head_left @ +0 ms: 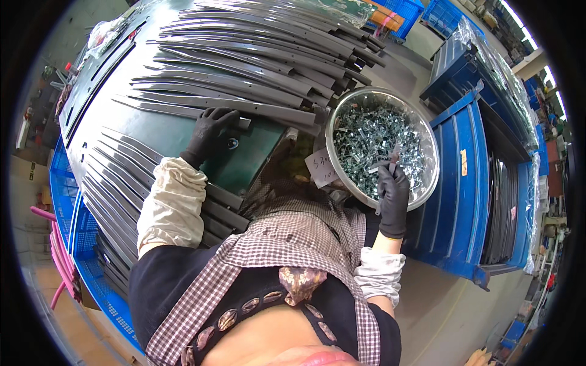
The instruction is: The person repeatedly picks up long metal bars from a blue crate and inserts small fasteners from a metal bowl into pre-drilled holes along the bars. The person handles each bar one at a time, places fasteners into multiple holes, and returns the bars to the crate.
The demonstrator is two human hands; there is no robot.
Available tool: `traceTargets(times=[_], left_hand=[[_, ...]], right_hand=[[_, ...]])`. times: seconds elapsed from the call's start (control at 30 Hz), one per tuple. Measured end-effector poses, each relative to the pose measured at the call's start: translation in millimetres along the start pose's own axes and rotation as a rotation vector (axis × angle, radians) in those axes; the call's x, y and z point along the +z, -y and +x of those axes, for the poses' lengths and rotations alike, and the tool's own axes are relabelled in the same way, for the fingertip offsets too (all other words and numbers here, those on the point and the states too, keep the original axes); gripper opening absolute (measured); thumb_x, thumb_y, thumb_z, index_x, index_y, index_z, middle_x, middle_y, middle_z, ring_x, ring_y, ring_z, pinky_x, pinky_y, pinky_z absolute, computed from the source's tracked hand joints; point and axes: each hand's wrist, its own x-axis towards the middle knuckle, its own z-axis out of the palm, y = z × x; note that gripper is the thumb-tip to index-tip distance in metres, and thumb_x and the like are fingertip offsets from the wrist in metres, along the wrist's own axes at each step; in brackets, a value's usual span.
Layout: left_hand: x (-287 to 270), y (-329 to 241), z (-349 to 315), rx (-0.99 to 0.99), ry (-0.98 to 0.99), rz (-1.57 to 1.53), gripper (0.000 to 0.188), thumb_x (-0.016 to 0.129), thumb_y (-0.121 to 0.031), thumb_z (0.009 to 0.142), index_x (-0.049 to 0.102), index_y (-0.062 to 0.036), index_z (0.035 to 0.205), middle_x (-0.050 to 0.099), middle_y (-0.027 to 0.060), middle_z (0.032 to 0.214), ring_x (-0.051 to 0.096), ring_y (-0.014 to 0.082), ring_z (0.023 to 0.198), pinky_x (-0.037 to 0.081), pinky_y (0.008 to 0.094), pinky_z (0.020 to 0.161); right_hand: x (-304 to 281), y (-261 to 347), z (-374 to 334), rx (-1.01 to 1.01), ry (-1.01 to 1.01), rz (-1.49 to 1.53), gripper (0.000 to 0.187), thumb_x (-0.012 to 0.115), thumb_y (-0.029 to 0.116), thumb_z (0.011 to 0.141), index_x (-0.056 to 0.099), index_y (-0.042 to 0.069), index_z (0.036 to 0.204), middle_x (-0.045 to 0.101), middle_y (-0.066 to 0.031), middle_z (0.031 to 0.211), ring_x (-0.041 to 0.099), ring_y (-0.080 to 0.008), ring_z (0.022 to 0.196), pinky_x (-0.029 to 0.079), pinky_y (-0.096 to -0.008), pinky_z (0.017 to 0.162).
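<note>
Pale grey floor; bright strip lights upper right; green tabletop left.

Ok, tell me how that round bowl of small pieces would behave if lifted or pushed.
The bowl is probably heavy, since shiny small metal pieces fill much of it. Its smooth, gleaming wall looks like metal, so it would likely stay stiff but might feel slippery. The pieces lie loose, so they could shift or spill if it tilts.

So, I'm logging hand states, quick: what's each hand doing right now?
Left hand: curled over a gray strip; whether its grip is closed cannot be told.
Right hand: closed, apparently on a small metal piece, over the bowl.
</note>
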Motion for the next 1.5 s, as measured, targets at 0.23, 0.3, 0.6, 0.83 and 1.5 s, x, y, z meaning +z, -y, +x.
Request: traceTargets(times=[0.23,0.3,0.6,0.83,1.5], left_hand=[[7,-30,16,0.141,0.15,-0.021,0.038,0.078,-0.029,0.074,0.065,-0.0136,0.107,0.063,0.0094,0.107,0.058,0.0352,0.108,0.046,0.0493,0.093],[17,-49,19,0.2,0.129,-0.065,0.036,0.078,-0.029,0.073,0.064,-0.0136,0.102,0.061,0.0093,0.104,0.058,0.0343,0.107,0.045,0.049,0.093],[59,-112,30,0.328,0.025,-0.316,0.034,0.08,-0.017,0.073,0.056,-0.0062,0.095,0.062,0.0112,0.102,0.064,0.0343,0.088,0.052,0.045,0.075],[11,-131,13,0.29,0.217,-0.476,0.031,0.079,-0.022,0.079,0.068,-0.0067,0.104,0.065,0.0108,0.101,0.065,0.0337,0.089,0.053,0.0436,0.077],[-16,-160,-26,0.129,0.278,-0.694,0.024,0.079,-0.019,0.08,0.073,-0.0038,0.097,0.068,0.0089,0.082,0.066,0.0246,0.073,0.054,0.0368,0.066]], right_hand=[[22,1,-15,0.058,0.065,0.096,0.011,0.06,0.013,0.098,0.068,0.005,0.098,0.048,0.0068,0.065,0.039,-0.0029,0.054,0.029,-0.0211,0.051],[36,7,-20,0.054,0.085,0.081,0.011,0.061,0.013,0.097,0.069,0.005,0.098,0.053,0.0069,0.07,0.04,-0.0023,0.055,0.031,-0.0204,0.051],[50,4,-34,0.119,0.157,0.121,0.009,0.063,0.01,0.098,0.07,0.005,0.096,0.056,0.0068,0.07,0.04,-0.0004,0.055,0.032,-0.0194,0.051],[67,-8,-51,0.074,0.294,0.166,0.012,0.063,-0.003,0.095,0.069,0.003,0.104,0.067,0.0017,0.091,0.06,-0.0051,0.079,0.049,-0.0215,0.074],[87,-8,-64,0.367,0.566,0.183,0.023,0.068,0.007,0.095,0.065,-0.002,0.116,0.068,-0.002,0.102,0.061,-0.0075,0.09,0.05,-0.0249,0.083]])
